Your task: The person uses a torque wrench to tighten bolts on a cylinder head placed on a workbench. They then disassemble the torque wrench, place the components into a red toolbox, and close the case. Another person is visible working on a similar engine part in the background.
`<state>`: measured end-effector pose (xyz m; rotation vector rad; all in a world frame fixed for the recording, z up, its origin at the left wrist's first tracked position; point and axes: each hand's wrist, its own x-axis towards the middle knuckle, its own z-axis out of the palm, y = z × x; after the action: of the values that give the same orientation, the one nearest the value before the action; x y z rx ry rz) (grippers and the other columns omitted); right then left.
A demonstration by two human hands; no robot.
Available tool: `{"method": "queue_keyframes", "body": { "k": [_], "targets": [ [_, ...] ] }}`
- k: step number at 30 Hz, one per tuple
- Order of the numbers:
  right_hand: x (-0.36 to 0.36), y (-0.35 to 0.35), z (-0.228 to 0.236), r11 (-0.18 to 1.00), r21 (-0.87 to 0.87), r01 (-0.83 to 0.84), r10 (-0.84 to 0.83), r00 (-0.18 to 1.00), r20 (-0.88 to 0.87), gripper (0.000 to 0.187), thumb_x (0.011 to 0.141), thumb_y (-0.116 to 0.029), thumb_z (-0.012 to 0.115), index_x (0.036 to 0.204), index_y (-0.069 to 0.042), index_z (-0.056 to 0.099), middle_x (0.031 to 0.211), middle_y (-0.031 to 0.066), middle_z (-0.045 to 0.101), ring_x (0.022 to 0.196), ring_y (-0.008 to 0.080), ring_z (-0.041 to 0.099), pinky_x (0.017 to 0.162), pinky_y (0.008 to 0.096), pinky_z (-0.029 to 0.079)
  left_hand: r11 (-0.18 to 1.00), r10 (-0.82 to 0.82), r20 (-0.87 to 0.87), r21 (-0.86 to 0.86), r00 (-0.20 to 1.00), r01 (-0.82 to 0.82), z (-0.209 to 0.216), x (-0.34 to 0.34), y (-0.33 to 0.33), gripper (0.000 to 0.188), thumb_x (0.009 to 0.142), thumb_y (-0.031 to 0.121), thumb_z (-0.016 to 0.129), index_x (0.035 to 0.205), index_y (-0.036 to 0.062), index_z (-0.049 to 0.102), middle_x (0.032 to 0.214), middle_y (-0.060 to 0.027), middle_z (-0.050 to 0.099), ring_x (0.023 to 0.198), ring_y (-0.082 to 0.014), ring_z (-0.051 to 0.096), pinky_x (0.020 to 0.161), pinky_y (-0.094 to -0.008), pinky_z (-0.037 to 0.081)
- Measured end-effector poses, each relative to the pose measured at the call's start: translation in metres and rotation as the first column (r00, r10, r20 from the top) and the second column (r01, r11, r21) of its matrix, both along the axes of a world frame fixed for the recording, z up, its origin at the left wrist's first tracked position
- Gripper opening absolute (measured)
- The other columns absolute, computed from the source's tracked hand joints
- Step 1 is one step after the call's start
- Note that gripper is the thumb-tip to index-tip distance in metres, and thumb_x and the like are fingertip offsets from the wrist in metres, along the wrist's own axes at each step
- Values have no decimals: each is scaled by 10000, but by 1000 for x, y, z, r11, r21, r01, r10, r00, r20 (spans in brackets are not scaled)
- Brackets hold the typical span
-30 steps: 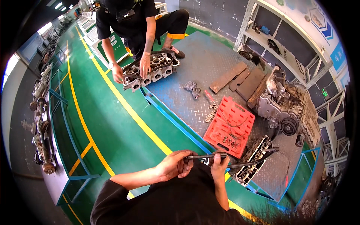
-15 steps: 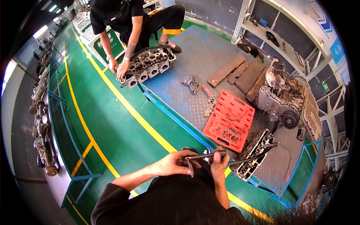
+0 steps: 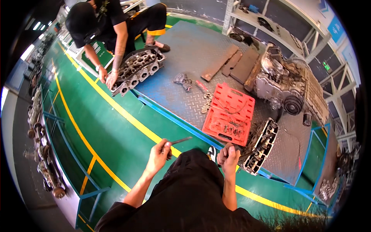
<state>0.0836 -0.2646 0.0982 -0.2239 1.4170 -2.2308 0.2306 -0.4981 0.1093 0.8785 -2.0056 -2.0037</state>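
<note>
Pinching rod (image 3: 181, 140) in left hand (image 3: 157, 156), clenching right hand (image 3: 228, 154).
Cannot tell the latter's contents; near a case (image 3: 222, 94) beyond and a casting (image 3: 266, 145) to its right.

I see the left hand (image 3: 159, 154) pinching a thin rod (image 3: 181, 140), the right hand (image 3: 228, 155) curled near the open red case (image 3: 228, 113).

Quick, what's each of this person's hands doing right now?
Left hand: closed, holding a thin, straight, dark metal rod.
Right hand: closed around a dark object, mostly hidden; its kind cannot be told.
</note>
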Motion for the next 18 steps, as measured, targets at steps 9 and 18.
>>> {"method": "queue_keyframes", "body": {
  "k": [9,18],
  "targets": [
    [-11,44,5,992,-78,99,-71,948,310,524,952,-627,435,734,-156,375,504,-65,185,392,79,127,390,280,109,855,271,816,-448,510,262,-297,136,-52,436,978,456,505,1064,66,679,1196,-190,599,1185,-369,537,907,-486,481],
    [-49,62,-14,987,28,159,-154,882,446,526,968,-605,442,720,-144,390,512,-63,190,392,85,139,389,285,108,775,601,677,-362,425,-519,-325,287,-25,415,1005,339,450,1076,-28,629,744,-178,688,598,-272,693,600,-382,538]
  ]
}}
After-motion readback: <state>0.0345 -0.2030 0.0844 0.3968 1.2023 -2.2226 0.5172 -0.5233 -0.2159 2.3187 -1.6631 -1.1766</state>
